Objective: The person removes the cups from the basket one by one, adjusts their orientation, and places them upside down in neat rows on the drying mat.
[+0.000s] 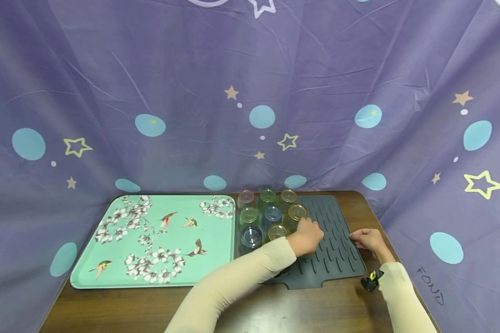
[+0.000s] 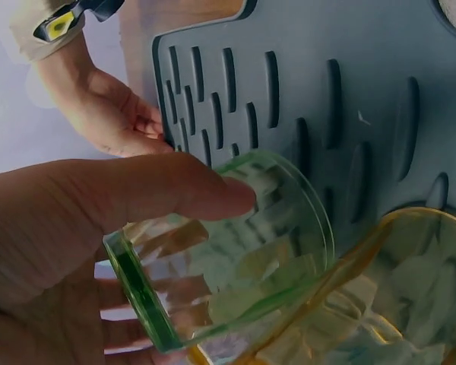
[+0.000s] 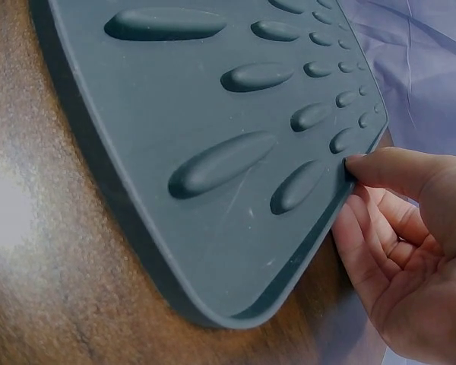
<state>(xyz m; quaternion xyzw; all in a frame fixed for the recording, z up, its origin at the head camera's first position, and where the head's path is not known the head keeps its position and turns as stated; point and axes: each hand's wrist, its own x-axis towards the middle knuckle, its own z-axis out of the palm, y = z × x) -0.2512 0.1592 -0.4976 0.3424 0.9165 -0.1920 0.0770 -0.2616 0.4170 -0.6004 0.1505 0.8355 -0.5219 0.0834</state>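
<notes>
My left hand [image 1: 306, 237] grips a pale green glass tumbler [image 2: 235, 266], its thumb lying along the side and its fingers behind the glass. In the left wrist view the tumbler is tilted over the mat, overlapping an amber glass [image 2: 418, 266]. From the head view the hand mostly hides this tumbler. At the right edge of the dark grey ribbed drying mat [image 1: 337, 249], my right hand [image 1: 368, 240] pinches the rim between thumb and fingers. Several coloured glasses stand upside down on the mat's left part, among them a blue one [image 1: 272, 215] and a pink one [image 1: 246, 198].
Left of the mat lies a mint-green tray [image 1: 183, 249] with printed flowers and birds. Both sit on a brown wooden table [image 1: 316, 310]. A purple curtain [image 1: 258, 83] with stars and dots hangs behind and at the sides.
</notes>
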